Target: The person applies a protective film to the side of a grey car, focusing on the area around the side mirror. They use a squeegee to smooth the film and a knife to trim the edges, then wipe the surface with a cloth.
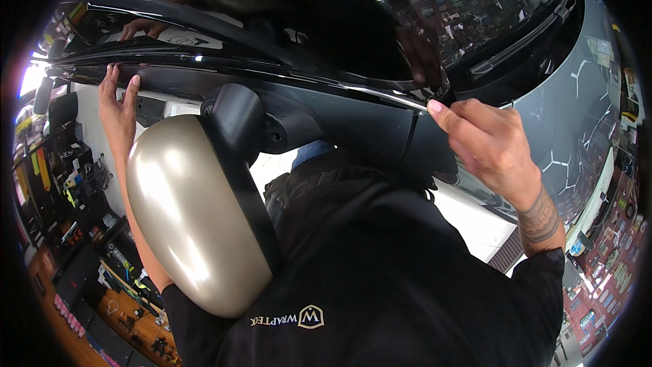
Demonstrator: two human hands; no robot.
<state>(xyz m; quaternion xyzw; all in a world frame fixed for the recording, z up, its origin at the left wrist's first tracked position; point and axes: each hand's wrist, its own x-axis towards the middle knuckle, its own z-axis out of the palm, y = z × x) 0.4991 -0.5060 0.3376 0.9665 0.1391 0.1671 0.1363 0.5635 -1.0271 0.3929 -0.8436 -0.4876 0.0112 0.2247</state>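
Observation:
My right hand point(492, 146) is closed, thumb and fingers pinching the front end of a thin, shiny trim strip point(387, 95). The strip runs along the base of a car's side window, and its far part merges with the dark window edge. Further back along the same door, my left hand point(120, 105) rests with thumb and fingers apart, their tips touching the top edge of the grey door point(356, 119). Between my arms juts a side mirror point(190, 211) with a champagne-coloured shell and a black base.
Dark side glass point(299, 20) reflects a hand. At right are the windscreen wiper point(523, 41) and a grey bonnet point(577, 115) with pale line patterns. Cluttered shelving point(68, 183) stands at left; the right wall point(614, 272) bears many small coloured plaques.

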